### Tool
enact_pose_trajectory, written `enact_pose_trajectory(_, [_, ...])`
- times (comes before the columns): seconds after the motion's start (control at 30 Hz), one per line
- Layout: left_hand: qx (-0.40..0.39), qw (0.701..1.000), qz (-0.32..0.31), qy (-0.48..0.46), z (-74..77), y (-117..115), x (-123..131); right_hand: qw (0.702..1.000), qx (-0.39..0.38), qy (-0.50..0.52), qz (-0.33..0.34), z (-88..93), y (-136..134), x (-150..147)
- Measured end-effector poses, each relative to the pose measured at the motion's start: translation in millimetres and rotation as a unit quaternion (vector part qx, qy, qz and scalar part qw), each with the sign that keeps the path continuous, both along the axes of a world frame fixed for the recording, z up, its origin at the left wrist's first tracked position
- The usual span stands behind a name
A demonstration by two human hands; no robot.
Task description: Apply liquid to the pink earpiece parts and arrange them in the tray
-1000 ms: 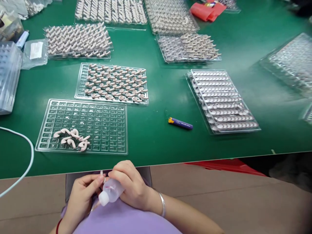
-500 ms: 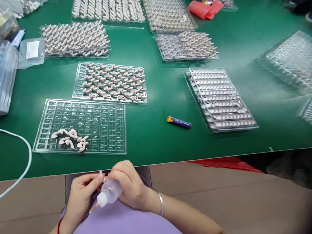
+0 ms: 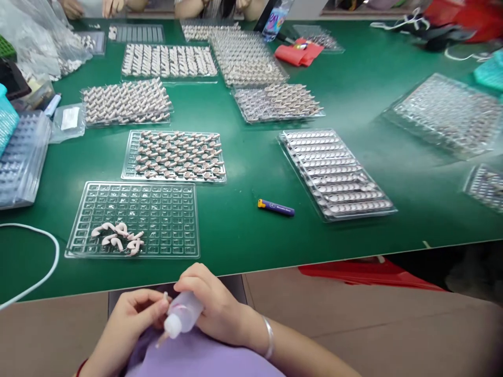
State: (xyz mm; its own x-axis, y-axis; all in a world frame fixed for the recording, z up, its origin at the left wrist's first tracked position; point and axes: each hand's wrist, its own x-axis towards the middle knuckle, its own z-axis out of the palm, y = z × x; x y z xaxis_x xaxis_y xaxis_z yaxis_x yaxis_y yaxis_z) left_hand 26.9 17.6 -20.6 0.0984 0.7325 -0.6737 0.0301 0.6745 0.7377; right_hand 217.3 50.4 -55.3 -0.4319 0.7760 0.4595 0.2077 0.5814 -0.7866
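Over my lap, just off the table's near edge, my right hand (image 3: 222,309) is wrapped round a small translucent squeeze bottle (image 3: 189,310). The bottle is tilted, with its white cap toward me. My left hand (image 3: 133,322) pinches a small white earphone piece (image 3: 166,296) close beside the bottle. Most of that piece is hidden by my fingers. In front of my hands, on the table, lies a clear plastic tray (image 3: 173,225) with a grid of pockets. Several curved white earphone pieces (image 3: 117,242) rest loose at its lower part.
Behind lies another tray of earphone pieces (image 3: 178,154). A purple lighter (image 3: 276,208) is at the middle, left of a tray of rowed white parts (image 3: 334,173). A white cable (image 3: 53,267) curves at the left. Other people's hands (image 3: 113,6) show across the table (image 3: 236,246).
The view has tilted up, bringing the table's far side and other people's hands into sight. My hands keep hold of the bottle and the earphone piece, which now shows less between my fingers.
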Motion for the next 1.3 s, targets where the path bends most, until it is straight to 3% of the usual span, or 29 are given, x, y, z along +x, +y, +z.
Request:
enact_pose_trajectory(0.07, [0.078,0.992,-0.084,0.050,19.0,17.8,-6.1,0.997,-0.059,0.056,0.007,4.6,8.4,10.2])
enact_pose_trajectory(0.13, [0.239,0.953,-0.126,0.138,35.5,49.0,-13.5,0.992,-0.076,0.088,-0.043,7.7,17.3,19.7])
enact_pose_trajectory(0.2, [0.423,0.863,-0.108,0.256,44.7,92.4,-23.1,0.988,-0.068,0.094,-0.105,8.6,24.6,26.0])
enact_pose_trajectory(0.27, [0.513,0.774,-0.068,0.365,45.8,142.7,-35.3,0.983,-0.063,0.093,-0.144,7.2,29.2,28.6])
enact_pose_trajectory(0.3, [0.523,0.750,-0.059,0.401,44.1,168.1,-42.0,0.982,-0.062,0.093,-0.154,5.9,30.4,28.9])
enact_pose_trajectory(0.4, [0.524,0.715,-0.044,0.462,35.9,236.3,-60.1,0.981,-0.061,0.091,-0.161,2.2,31.6,27.7])
enact_pose_trajectory(0.5, [0.490,0.711,-0.069,0.499,30.2,284.4,-68.7,0.981,-0.062,0.092,-0.162,0.8,31.8,26.2])
enact_pose_trajectory(0.6, [0.474,0.712,-0.092,0.510,29.2,313.6,-67.0,0.979,-0.072,0.094,-0.164,1.2,32.2,25.8])
enact_pose_trajectory(0.8, [0.461,0.710,-0.136,0.514,27.9,338.5,-60.8,0.978,-0.086,0.104,-0.159,3.1,33.4,27.4])
enact_pose_trajectory(1.07, [0.439,0.729,-0.147,0.504,28.0,339.3,-63.9,0.977,-0.086,0.103,-0.164,2.1,33.0,28.0])
enact_pose_trajectory(1.2, [0.443,0.731,-0.144,0.498,42.5,317.5,-63.6,0.976,-0.088,0.110,-0.165,-3.2,31.0,29.9])
enact_pose_trajectory(1.3, [0.456,0.730,-0.159,0.483,56.9,272.4,-59.9,0.972,-0.111,0.121,-0.169,-7.4,27.9,30.8])
